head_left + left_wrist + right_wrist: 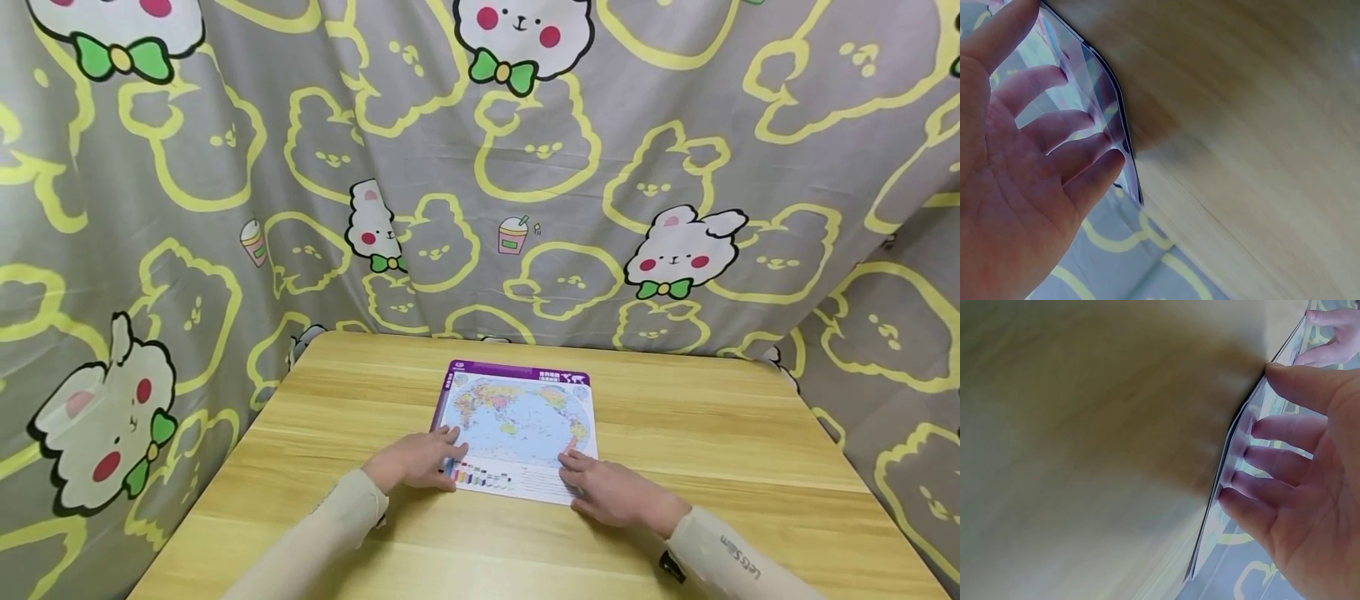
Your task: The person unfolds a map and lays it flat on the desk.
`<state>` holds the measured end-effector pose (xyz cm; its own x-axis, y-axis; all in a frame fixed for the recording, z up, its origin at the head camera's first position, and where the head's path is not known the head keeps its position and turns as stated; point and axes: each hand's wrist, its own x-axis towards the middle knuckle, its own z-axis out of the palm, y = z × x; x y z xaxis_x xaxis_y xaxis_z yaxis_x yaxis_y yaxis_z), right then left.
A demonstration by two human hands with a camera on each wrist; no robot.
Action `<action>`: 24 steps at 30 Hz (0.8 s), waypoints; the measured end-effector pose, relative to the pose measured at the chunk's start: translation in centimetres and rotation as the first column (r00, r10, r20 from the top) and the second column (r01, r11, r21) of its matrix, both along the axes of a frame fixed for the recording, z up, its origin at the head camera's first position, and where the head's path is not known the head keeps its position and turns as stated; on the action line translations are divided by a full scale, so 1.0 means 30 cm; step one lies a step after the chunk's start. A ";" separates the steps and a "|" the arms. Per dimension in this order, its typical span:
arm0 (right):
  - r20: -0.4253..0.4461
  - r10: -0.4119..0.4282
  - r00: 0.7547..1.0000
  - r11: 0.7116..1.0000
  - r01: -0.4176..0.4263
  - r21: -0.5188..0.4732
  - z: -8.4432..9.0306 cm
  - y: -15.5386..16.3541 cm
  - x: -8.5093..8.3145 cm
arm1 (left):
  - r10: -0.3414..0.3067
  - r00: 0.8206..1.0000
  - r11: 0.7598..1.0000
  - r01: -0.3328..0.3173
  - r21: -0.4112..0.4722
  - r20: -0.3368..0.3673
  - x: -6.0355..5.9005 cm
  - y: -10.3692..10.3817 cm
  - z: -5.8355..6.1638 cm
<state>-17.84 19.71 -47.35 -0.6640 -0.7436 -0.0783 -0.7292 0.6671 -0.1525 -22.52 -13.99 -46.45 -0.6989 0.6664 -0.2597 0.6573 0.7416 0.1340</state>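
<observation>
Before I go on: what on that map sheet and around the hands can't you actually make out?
- Map sheet print: too small in head view.
- Its near corners: covered by left hand and right hand.
- Table: motion-blurred in both wrist views.
- Whether fingertips hook under the edge: unclear.

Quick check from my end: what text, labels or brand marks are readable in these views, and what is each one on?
"LetsSlim", as best it reads: on the right sleeve near the wrist, head view.
Title in the purple header of the map sheet: too small to read.
Map labels and the legend strip by the left hand: too small to read.
Both wrist views: blurred, no readable text.
</observation>
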 end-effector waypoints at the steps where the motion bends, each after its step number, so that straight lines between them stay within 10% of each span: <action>1: 0.000 -0.002 1.000 1.000 0.002 0.000 0.000 0.001 -0.001 | -0.001 1.000 1.000 0.001 0.002 0.001 0.002 0.002 0.002; 24: 0.011 -0.069 0.998 0.998 0.069 0.005 -0.016 0.028 -0.053 | -0.023 1.000 1.000 0.023 0.008 -0.003 0.038 0.027 0.001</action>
<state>-19.43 20.57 -47.84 -0.7126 -0.6959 -0.0891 -0.6798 0.7163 -0.1577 -21.38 -13.19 -46.41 -0.6843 0.6840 -0.2527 0.6742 0.7255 0.1380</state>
